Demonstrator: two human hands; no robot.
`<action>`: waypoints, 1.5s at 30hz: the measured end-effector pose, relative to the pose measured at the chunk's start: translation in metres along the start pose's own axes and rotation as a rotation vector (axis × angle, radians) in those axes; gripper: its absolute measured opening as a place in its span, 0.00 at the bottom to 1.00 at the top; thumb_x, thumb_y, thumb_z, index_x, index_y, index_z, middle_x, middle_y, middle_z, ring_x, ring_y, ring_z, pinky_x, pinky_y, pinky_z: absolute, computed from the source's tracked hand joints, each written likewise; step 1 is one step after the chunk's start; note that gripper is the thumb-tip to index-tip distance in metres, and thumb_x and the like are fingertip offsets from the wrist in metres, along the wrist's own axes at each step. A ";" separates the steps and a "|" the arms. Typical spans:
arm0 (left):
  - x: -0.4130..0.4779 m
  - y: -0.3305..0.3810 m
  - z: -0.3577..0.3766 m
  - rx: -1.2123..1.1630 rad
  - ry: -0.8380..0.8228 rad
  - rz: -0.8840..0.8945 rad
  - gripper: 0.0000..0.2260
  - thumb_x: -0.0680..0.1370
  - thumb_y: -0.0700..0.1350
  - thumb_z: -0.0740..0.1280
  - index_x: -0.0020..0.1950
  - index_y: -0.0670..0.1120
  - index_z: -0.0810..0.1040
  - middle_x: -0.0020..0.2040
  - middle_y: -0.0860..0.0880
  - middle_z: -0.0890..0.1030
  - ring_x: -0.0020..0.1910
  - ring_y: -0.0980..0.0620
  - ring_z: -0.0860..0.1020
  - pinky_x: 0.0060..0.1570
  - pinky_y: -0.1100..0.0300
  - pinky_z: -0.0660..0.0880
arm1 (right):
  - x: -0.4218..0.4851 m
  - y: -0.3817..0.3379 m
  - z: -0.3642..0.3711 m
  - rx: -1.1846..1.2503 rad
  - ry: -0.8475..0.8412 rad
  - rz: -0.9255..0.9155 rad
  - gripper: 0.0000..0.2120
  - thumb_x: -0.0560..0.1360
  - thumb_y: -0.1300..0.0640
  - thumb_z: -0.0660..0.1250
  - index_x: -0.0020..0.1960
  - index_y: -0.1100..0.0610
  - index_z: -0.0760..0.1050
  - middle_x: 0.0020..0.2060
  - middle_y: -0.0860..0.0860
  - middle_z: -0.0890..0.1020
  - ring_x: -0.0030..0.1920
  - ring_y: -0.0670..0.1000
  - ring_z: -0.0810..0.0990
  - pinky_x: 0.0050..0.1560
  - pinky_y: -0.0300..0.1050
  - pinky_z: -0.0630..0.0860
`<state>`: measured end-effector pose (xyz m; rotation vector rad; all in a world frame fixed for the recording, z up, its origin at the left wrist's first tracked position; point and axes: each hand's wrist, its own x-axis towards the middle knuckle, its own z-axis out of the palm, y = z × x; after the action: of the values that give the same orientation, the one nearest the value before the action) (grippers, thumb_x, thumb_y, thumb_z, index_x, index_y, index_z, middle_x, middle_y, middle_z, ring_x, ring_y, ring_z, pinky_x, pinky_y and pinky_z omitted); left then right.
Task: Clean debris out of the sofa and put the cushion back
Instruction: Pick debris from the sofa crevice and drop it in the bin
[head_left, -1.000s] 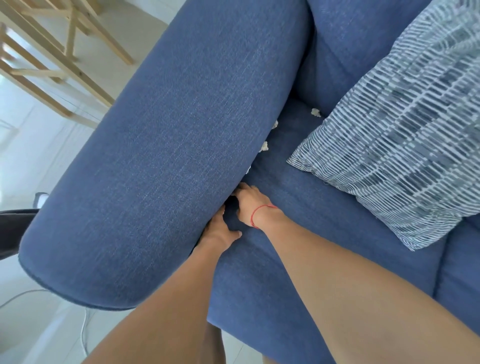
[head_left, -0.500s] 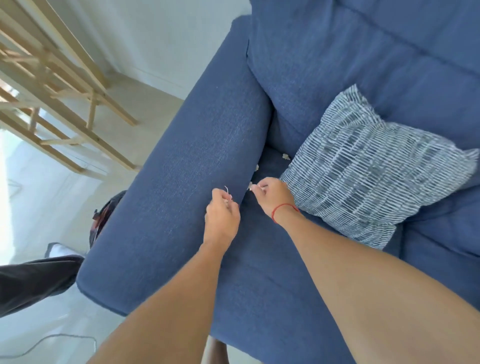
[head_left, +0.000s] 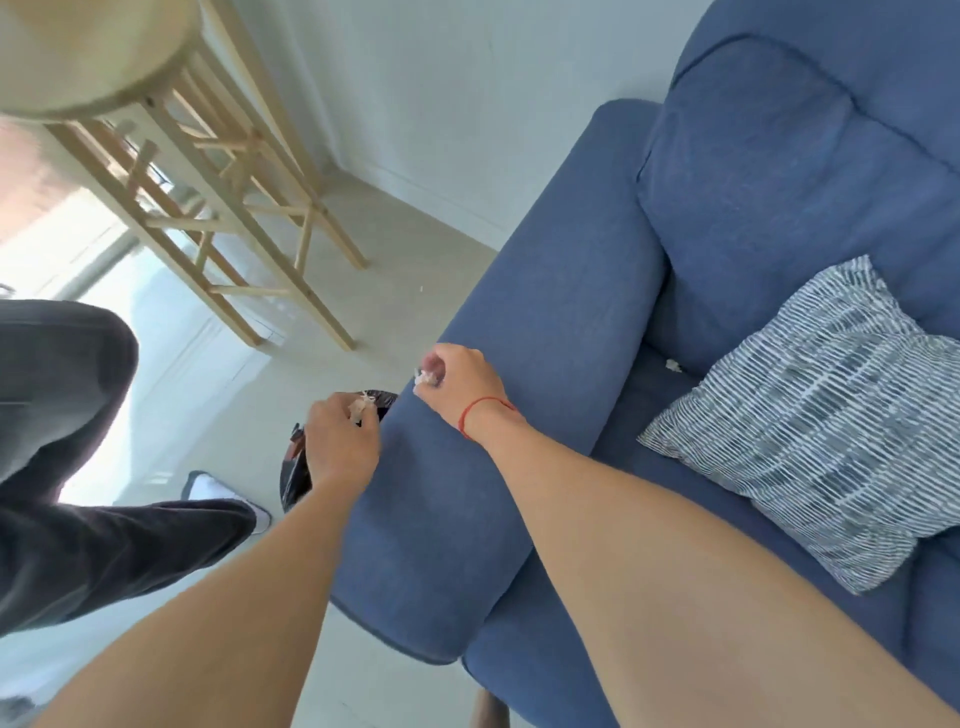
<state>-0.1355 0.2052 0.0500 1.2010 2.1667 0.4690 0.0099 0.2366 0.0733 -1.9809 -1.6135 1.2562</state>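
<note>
The blue sofa (head_left: 545, 322) fills the right side, its padded armrest running toward me. A striped blue-and-white cushion (head_left: 826, 415) leans on the seat against the backrest. One white scrap of debris (head_left: 673, 365) lies in the gap between armrest and seat. My left hand (head_left: 340, 436) is past the armrest's outer side, pinching white debris (head_left: 359, 405) over a black-lined bin (head_left: 301, 467). My right hand (head_left: 457, 382), with a red string on the wrist, is over the armrest top, closed on more white debris (head_left: 426, 378).
Another person's dark trouser leg (head_left: 78, 467) and white shoe (head_left: 218, 491) stand on the pale floor at the left. A wooden stool (head_left: 171, 130) and wooden frames stand at the back left near the white wall.
Both hands rose from the gap between armrest and seat, pinched debris, and moved left across the armrest. The left hand is now over the bin. My view swung left.
</note>
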 end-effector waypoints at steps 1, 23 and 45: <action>0.007 -0.008 -0.006 0.006 0.003 -0.022 0.11 0.78 0.43 0.62 0.57 0.41 0.78 0.55 0.41 0.79 0.53 0.41 0.77 0.51 0.52 0.73 | 0.005 -0.007 0.011 -0.013 -0.034 -0.004 0.08 0.74 0.57 0.65 0.52 0.55 0.79 0.53 0.53 0.82 0.52 0.56 0.80 0.54 0.51 0.80; 0.030 -0.028 -0.030 0.188 -0.251 -0.053 0.16 0.81 0.49 0.58 0.64 0.42 0.75 0.60 0.42 0.80 0.59 0.40 0.76 0.58 0.49 0.74 | 0.023 -0.052 0.051 -0.251 -0.236 0.054 0.23 0.78 0.65 0.58 0.73 0.57 0.67 0.72 0.55 0.70 0.71 0.57 0.69 0.71 0.50 0.68; -0.160 0.167 0.131 0.460 -0.522 0.591 0.19 0.81 0.49 0.58 0.69 0.42 0.70 0.67 0.42 0.73 0.69 0.44 0.68 0.65 0.51 0.67 | -0.113 0.179 -0.172 0.018 0.113 0.473 0.24 0.77 0.65 0.58 0.74 0.58 0.66 0.63 0.53 0.74 0.62 0.56 0.75 0.61 0.46 0.73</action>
<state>0.1212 0.1591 0.1006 1.9711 1.4851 -0.1306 0.2577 0.1251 0.0979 -2.4629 -1.1097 1.2710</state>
